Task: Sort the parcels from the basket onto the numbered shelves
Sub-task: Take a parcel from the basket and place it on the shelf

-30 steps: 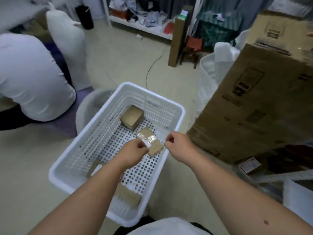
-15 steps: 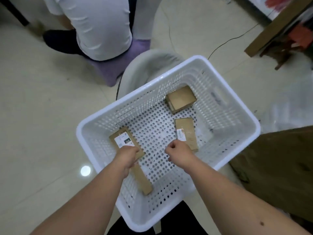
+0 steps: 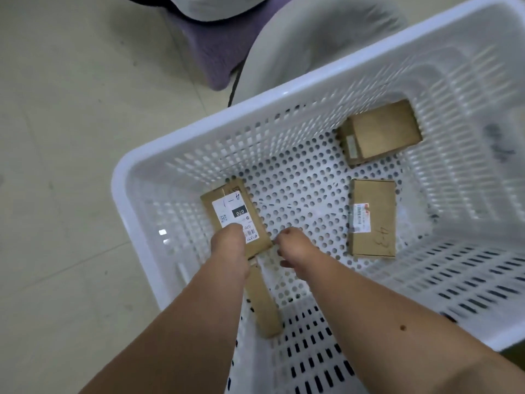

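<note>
A white perforated basket (image 3: pixel 199 129) stands on the floor below me. A brown parcel with a white label marked "4-1" and "070" (image 3: pixel 231 207) lies at its left. My left hand (image 3: pixel 230 248) grips that parcel's near end, thumb on the label. My right hand (image 3: pixel 294 248) hovers just right of the parcel's near corner with curled fingers, holding nothing I can see. A flat parcel marked "4-3" (image 3: pixel 375 223) lies to the right. A thicker box (image 3: pixel 382 132) sits at the far right. A long narrow parcel (image 3: pixel 265 308) lies partly under my left forearm.
A grey rounded seat (image 3: pixel 312 44) stands just beyond the basket. A purple cushion (image 3: pixel 210 49) lies behind it, with part of another person in white at the top edge. Pale tiled floor (image 3: pixel 71 137) stretches to the left.
The view has tilted down and closed in on the basket. My left hand stays on the labelled parcel. My right hand has moved left, away from the "4-3" parcel toward the labelled one.
</note>
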